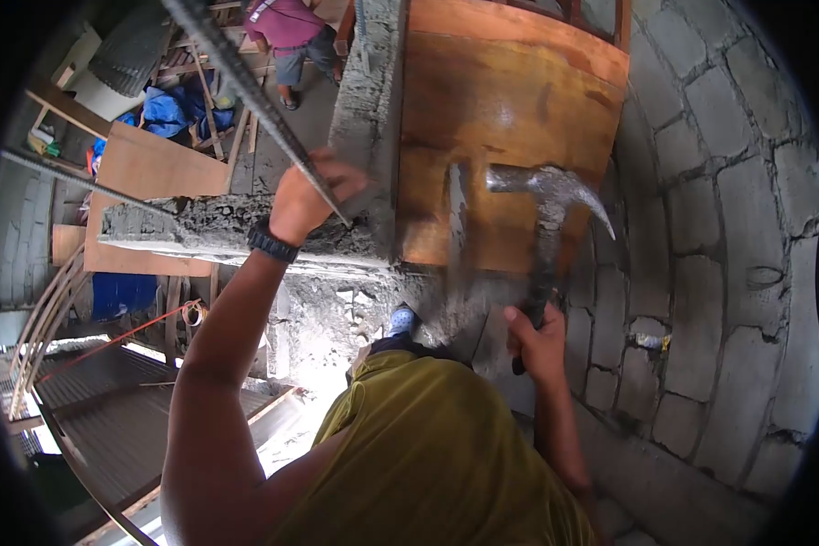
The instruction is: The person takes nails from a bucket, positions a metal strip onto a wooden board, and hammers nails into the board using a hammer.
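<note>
The right hand (539,342) grips the hammer (550,218), pointing forward, well right of the steel bar (251,98) crossing the left hand (297,202), whose grip I cannot tell.

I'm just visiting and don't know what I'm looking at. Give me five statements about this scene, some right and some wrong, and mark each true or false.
1. The right hand grips a claw hammer by its handle. True.
2. Both wrists are bare. False: a dark band circles the left wrist.
3. The left hand is at a ribbed steel bar. True, though blur hides how its fingers sit.
4. Nobody else is in view. False: another person in a maroon shirt shows near the top of the picture.
5. A grey block wall stands on the picture's right side. True.
</note>
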A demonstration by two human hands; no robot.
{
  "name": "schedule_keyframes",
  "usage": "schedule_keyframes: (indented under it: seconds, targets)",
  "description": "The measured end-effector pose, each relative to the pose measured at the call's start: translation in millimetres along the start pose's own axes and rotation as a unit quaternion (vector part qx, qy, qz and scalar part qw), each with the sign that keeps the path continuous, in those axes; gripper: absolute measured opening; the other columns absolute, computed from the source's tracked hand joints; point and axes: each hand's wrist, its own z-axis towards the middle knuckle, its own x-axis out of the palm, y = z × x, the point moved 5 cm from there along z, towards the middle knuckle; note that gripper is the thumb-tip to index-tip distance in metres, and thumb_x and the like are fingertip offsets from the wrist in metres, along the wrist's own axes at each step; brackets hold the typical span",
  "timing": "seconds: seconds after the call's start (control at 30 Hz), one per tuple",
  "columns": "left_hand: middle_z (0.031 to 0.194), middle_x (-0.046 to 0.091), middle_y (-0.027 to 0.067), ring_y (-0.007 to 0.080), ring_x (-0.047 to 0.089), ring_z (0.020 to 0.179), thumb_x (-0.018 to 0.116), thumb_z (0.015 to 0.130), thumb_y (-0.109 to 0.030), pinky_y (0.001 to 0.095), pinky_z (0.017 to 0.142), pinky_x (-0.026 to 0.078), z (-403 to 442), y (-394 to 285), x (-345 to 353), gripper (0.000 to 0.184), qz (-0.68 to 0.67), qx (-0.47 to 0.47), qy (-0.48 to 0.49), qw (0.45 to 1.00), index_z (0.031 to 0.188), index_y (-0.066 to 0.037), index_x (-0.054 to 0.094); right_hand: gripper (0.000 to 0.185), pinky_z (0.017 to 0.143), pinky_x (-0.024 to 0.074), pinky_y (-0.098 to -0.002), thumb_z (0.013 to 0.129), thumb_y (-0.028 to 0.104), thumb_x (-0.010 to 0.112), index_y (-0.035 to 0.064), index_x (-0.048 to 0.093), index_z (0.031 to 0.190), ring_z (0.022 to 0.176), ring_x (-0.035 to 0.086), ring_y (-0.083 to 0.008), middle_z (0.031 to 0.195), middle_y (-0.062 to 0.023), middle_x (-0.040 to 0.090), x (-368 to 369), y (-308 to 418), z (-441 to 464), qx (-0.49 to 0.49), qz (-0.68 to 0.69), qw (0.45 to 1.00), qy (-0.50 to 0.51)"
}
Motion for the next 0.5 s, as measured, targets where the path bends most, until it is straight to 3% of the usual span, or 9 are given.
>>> schedule_keyframes:
  seconds: [0.1, 0.33, 0.4, 0.5]
  targets:
    - [0.086, 0.072, 0.0063, 0.0291, 0.065, 0.08, 0.082, 0.078, -0.023, 0.0407, 0.074, 0.053, -1.0, -0.1, -5.7, 0.017, -0.047, -0.089, 0.006, 0.995, 0.09, -0.013, 0.078, 0.026, 0.043, 0.0319, -0.0246, 0.09, 0.023, 0.079, 0.0078, 0.06, 0.081, 0.047, 0.044, -0.004, 0.062, 0.0053, 0.053, 9.8, 5.2, 7.5, -0.008, 0.0, 1.0, 0.017]
    - [0.082, 0.063, 0.0091, 0.0294, 0.064, 0.076, 0.084, 0.079, -0.021, 0.0399, 0.069, 0.051, -11.5, 19.5, -3.6, 0.024, -0.091, -0.109, 0.016, 0.99, 0.098, -0.008, 0.075, 0.03, 0.044, 0.0322, -0.0248, 0.089, 0.029, 0.081, 0.0063, 0.061, 0.085, 0.048, 0.043, -0.0039, 0.061, 0.0055, 0.051, 40.8, 3.3, 32.7, 0.046, -0.05, 0.997, 0.043]
    - [0.091, 0.069, 0.007, 0.0164, 0.064, 0.077, 0.081, 0.086, -0.018, 0.0306, 0.073, 0.05, -15.5, 30.9, 1.9, 0.027, -0.116, -0.111, 0.017, 0.987, 0.107, -0.004, 0.072, 0.03, 0.043, 0.0321, -0.0247, 0.089, 0.029, 0.081, 0.0062, 0.061, 0.085, 0.048, 0.043, -0.0039, 0.06, 0.0052, 0.051, 51.8, 1.6, 35.8, 0.051, -0.042, 0.997, 0.052]
    - [0.094, 0.069, 0.0079, 0.0154, 0.064, 0.079, 0.072, 0.094, -0.016, 0.0293, 0.075, 0.05, -15.8, 33.4, 0.0, 0.02, -0.106, -0.065, -0.023, 0.992, 0.11, -0.003, 0.07, 0.031, 0.042, 0.0346, -0.0251, 0.091, 0.031, 0.078, 0.0063, 0.06, 0.086, 0.046, 0.045, -0.0053, 0.06, 0.0041, 0.05, 61.6, 1.8, 40.6, 0.054, -0.058, 0.994, 0.071]
